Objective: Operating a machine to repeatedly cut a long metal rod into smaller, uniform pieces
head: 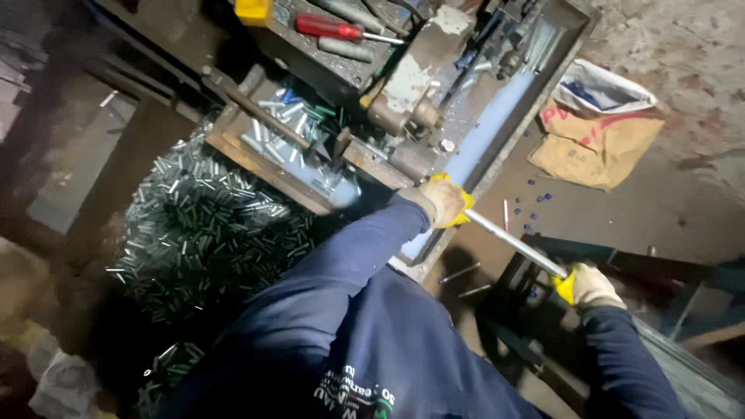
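Metal rod (514,242): gripped at the machine end by the gloved left hand (444,201), at the outer end by the gloved right hand (587,285), both closed around it. Feeds best kept level, aligned with the cutting machine (411,93). Cut tube pieces (203,225) heaped beside.

1. The rod (514,242) is bare metal, smooth and bright, with a dull shine.
2. The left hand (444,200) and right hand (587,286) wear cloth gloves, pale knit with yellow rubbery coating.
3. The machine (411,85) is heavy metal, its paint chipped, grimy and matt.
4. The heap of cut tubes (206,233) is glinting, smooth metal.
5. The screwdriver (330,29) has a glossy red plastic handle.
6. The sack (594,143) looks like creased, matt brown paper.
7. The sleeves (365,248) are matt blue cloth.
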